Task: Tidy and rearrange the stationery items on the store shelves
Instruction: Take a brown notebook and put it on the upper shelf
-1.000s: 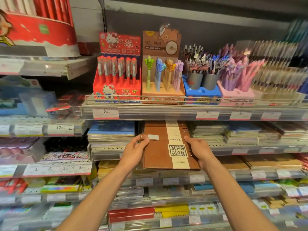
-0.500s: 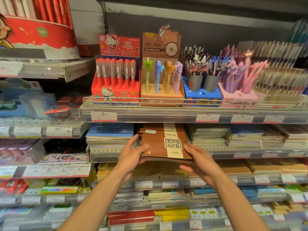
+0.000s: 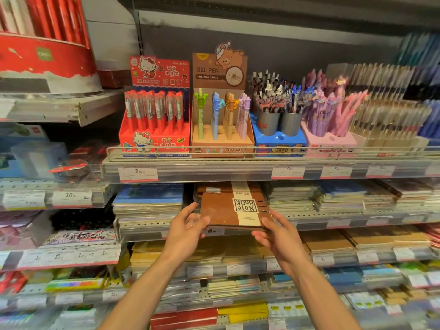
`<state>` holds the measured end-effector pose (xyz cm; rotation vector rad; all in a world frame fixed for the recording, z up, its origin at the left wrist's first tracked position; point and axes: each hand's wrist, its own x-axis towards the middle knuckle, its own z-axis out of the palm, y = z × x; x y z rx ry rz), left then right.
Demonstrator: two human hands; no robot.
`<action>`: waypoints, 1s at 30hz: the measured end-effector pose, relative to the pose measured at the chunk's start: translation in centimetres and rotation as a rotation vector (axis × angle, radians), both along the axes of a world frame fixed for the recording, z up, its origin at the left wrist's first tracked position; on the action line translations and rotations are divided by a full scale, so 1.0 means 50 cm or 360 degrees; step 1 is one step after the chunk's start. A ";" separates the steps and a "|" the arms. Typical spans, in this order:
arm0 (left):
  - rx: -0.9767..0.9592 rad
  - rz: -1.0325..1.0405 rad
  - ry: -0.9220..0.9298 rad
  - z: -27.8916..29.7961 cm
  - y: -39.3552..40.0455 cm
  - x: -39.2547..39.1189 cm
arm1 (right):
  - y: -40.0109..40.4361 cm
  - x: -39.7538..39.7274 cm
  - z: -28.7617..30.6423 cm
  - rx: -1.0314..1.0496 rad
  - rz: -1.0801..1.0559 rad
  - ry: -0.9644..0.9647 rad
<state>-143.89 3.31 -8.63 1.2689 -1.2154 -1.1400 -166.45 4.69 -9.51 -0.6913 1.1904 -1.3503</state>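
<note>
A brown ring-bound notebook [image 3: 220, 210] with a cream "Note Book" band lies flat on a stack of the same notebooks on the second shelf [image 3: 352, 221]. Its near edge sticks out over the shelf front. My left hand [image 3: 188, 226] grips the near left corner, thumb beside the edge and fingers on the cover. My right hand [image 3: 277, 235] holds the near right corner, thumb by the rings and fingers under the edge.
Blue-covered notebook stacks [image 3: 148, 201] sit left of the brown stack and mixed stacks [image 3: 292, 196] right of it. The shelf above carries a red Hello Kitty pen box [image 3: 156, 129], a gel pen display [image 3: 220, 120] and pen cups [image 3: 278, 122]. Lower shelves hold more notebooks.
Both hands have lowered the brown notebook from a tilted hold and slid it back onto the stack on the second shelf. The hands have moved to its near corners.
</note>
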 end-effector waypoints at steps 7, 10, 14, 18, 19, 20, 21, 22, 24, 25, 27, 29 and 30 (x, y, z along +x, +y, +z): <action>-0.0083 0.0063 -0.0211 0.018 -0.099 0.013 | -0.099 0.023 0.042 -0.0103 0.0001 0.0278; -0.0100 0.0068 -0.0356 0.016 -0.123 0.019 | -0.125 0.029 0.045 -0.0109 0.0024 0.0589; -0.0291 0.0265 -0.0768 -0.004 -0.107 0.036 | -0.113 0.018 0.015 -0.0171 -0.0045 0.1170; -0.0412 0.0151 -0.0932 -0.020 -0.091 0.053 | -0.082 0.000 -0.020 -0.0326 -0.0105 0.1382; -0.0428 0.0129 -0.0983 -0.021 -0.093 0.053 | -0.078 -0.001 -0.027 -0.0369 -0.0079 0.1411; -0.0458 0.0132 -0.1065 -0.021 -0.097 0.052 | -0.077 -0.001 -0.031 -0.0402 -0.0060 0.1455; -0.0492 0.0148 -0.1172 -0.017 -0.102 0.049 | -0.078 0.000 -0.034 -0.0426 -0.0048 0.1505; -0.0525 0.0167 -0.1286 -0.013 -0.107 0.046 | -0.081 0.002 -0.036 -0.0459 -0.0048 0.1561; -0.0537 0.0155 -0.1459 -0.003 -0.118 0.040 | -0.090 0.008 -0.033 -0.0512 -0.0104 0.1682; -0.0513 0.0127 -0.1516 0.000 -0.124 0.038 | -0.095 0.010 -0.029 -0.0524 -0.0148 0.1729; -0.0444 0.0091 -0.1559 0.002 -0.134 0.033 | -0.104 0.012 -0.023 -0.0528 -0.0213 0.1747; -0.0450 0.0148 -0.1540 0.002 -0.141 0.029 | -0.116 0.012 -0.022 -0.0536 -0.0222 0.1685; -0.0483 0.0206 -0.1544 0.004 -0.144 0.026 | -0.124 0.011 -0.023 -0.0551 -0.0222 0.1655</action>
